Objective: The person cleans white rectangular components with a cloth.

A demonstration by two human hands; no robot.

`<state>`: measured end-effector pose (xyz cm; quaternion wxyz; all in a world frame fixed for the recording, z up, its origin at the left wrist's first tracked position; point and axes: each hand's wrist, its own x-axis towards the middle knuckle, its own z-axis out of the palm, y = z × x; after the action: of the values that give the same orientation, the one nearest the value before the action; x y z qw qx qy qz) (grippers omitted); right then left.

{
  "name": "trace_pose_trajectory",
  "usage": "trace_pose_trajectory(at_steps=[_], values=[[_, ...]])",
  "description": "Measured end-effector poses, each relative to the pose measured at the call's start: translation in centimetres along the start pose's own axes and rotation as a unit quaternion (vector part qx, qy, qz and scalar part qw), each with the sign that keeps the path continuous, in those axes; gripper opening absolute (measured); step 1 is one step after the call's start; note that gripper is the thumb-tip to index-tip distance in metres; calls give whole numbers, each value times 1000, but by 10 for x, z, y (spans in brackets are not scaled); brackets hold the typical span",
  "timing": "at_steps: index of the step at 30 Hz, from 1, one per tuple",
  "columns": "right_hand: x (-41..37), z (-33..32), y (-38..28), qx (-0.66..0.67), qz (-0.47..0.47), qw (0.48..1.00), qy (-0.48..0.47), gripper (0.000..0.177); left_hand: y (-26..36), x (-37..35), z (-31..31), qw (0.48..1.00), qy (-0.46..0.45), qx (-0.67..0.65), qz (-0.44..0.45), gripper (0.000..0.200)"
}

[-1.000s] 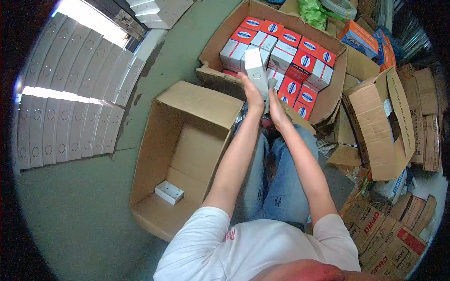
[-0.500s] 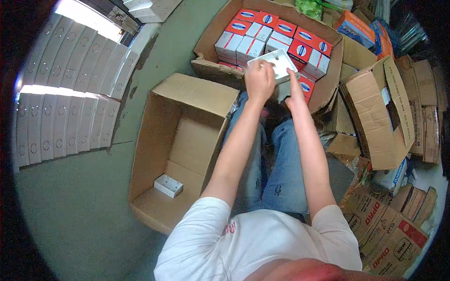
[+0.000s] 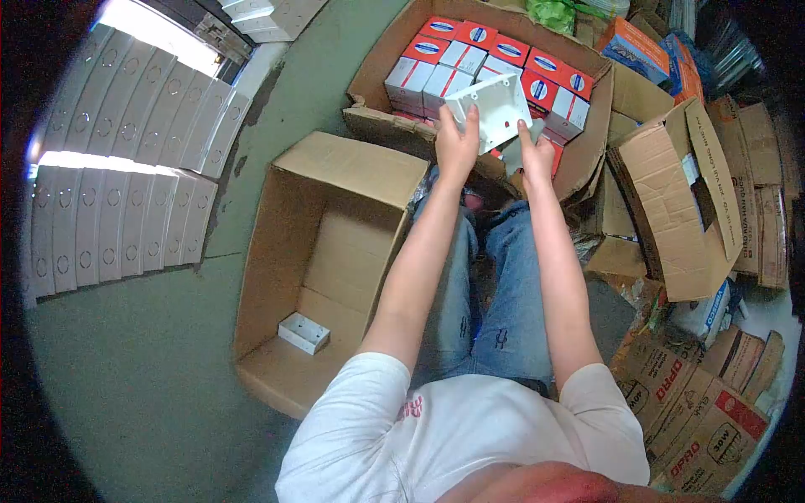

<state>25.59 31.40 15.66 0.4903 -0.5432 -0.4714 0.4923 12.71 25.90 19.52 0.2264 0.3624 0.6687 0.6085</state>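
Observation:
Between my two hands is a white plastic electrical back box (image 3: pixel 496 117), tilted so its hollow inside faces me. My left hand (image 3: pixel 457 149) grips its left side, thumb and fingers on the wall. On the right edge my right hand (image 3: pixel 537 152) holds it with the thumb over the rim. Something greyish shows under the box near the right fingers; I cannot make it out. Behind it stands a cardboard carton (image 3: pixel 390 126) of red-and-white small boxes (image 3: pixel 449 84). Another white back box (image 3: pixel 303 333) lies inside the open carton (image 3: pixel 277 251) at my left.
Rows of white panels with round marks (image 3: pixel 117 218) stand on the green floor (image 3: pixel 151 352) at far left. To the right are an opened carton (image 3: pixel 671 210), flattened cardboard (image 3: pixel 696 411) and orange-and-blue boxes (image 3: pixel 637 54). A green plastic bag (image 3: pixel 552 15) lies at the back.
The held box has turned to show more of its inside. My left hand has shifted down and left along its side; my right fingers have curled closer round the edge.

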Motion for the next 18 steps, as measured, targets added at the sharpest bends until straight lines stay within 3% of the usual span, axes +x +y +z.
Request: trace_pose_trajectory(at_steps=[3,4,8,10,13,14,18], values=[[-9,-4,-19,-198,-99,974,54,40,-5,2,4,999,34,21,34,40],[-20,1,-35,-210,-172,957,103,37,-8,4,6,998,51,13,38,40],[-24,5,-43,-278,-180,938,99,36,2,3,-3,995,69,59,-28,36],[-28,6,-52,-301,-175,936,47,35,-5,4,-1,996,72,49,25,37],[-19,10,-24,-478,-391,786,33,35,4,-2,-2,992,41,98,73,36],[-22,13,-18,-503,-332,798,11,34,10,-5,-4,988,25,125,84,36],[-35,14,-34,-545,-292,783,-65,31,12,-8,-5,985,28,141,97,35]])
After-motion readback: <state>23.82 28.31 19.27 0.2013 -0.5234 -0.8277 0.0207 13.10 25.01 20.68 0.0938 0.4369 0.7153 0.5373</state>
